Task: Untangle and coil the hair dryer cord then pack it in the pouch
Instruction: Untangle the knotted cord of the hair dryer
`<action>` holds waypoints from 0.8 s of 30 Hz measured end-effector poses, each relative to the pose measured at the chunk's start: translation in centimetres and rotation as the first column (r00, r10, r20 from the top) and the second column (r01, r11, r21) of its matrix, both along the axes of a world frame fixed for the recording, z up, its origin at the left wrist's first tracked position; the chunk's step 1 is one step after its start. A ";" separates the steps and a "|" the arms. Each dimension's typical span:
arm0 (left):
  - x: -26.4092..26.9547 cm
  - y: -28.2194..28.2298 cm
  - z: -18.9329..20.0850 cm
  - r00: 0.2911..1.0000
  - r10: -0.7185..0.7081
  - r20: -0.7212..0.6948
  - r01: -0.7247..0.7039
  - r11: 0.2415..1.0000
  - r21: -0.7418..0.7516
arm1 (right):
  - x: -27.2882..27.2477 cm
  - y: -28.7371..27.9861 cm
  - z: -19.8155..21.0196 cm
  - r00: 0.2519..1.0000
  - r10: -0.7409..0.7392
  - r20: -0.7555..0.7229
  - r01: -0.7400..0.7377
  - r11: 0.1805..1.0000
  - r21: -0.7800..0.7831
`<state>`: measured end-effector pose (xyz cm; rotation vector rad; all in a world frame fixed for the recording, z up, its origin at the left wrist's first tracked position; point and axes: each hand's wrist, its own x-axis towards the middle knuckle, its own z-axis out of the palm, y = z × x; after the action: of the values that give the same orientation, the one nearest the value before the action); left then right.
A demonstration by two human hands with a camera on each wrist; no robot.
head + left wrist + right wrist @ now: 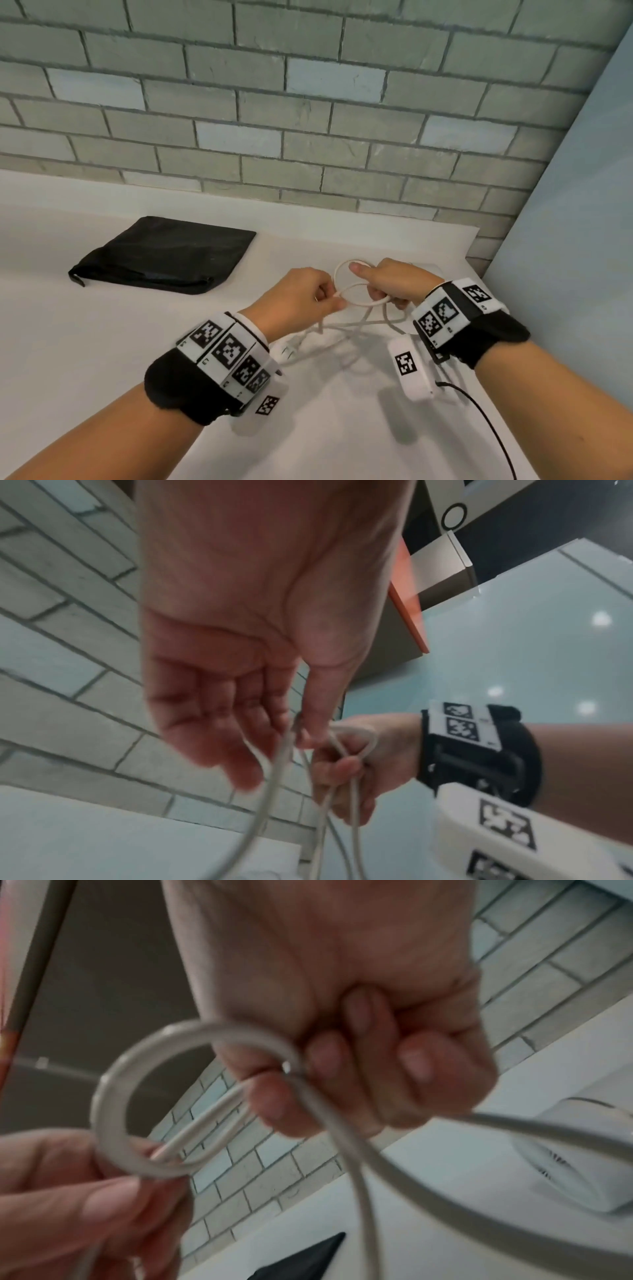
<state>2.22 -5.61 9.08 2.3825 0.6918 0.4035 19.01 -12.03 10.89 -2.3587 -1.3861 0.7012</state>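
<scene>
A white cord [368, 304] runs in two small loops between my hands, above the white table [102, 359]. My left hand [337, 303] pinches one loop between thumb and fingers, seen close up as the left hand [294, 731] on the cord [270, 785]. My right hand [373, 291] grips the gathered loops with curled fingers, thumb on top. The right wrist view shows the right hand [308, 1085] around a round coil of cord [108, 1110]. More cord trails down to the table. The white hair dryer [575, 1153] lies below, mostly hidden under my left wrist in the head view. The black pouch [164, 257] lies flat at the left.
A grey brick wall [308, 120] backs the table. A pale blue panel [582, 240] closes the right side. A thin black cable [486, 418] hangs from my right wrist device. Bare tabletop lies in front of the pouch.
</scene>
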 end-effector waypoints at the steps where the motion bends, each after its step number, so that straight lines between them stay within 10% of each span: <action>1: 0.0 0.5 -0.1 0.998 -0.008 0.066 0.006 1.000 0.024 | 0.2 -0.3 0.2 0.998 0.028 -0.057 -0.028 1.000 0.009; 7: -0.3 0.9 1.3 0.892 -0.360 0.274 0.342 0.933 0.114 | 0.9 -1.7 1.0 0.951 0.239 -0.197 -0.250 0.968 -0.034; 11: 0.5 0.9 2.0 0.898 -0.262 0.353 0.271 0.962 0.024 | 1.1 -2.3 1.7 0.917 0.221 -0.333 -0.186 0.973 0.135; 16: 1.0 1.2 2.2 0.888 -0.052 0.457 0.124 0.984 -0.129 | 0.1 -2.5 2.9 0.976 0.201 0.088 -0.219 0.856 0.469; 24: 1.1 1.0 3.0 0.844 0.069 0.532 0.144 0.926 -0.348 | -2.5 -1.9 4.7 0.777 0.048 0.628 -0.417 0.787 0.455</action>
<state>3.33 -4.56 12.12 1.7883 0.4079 0.8059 16.50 -13.90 15.59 -1.9557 -1.8448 -0.4437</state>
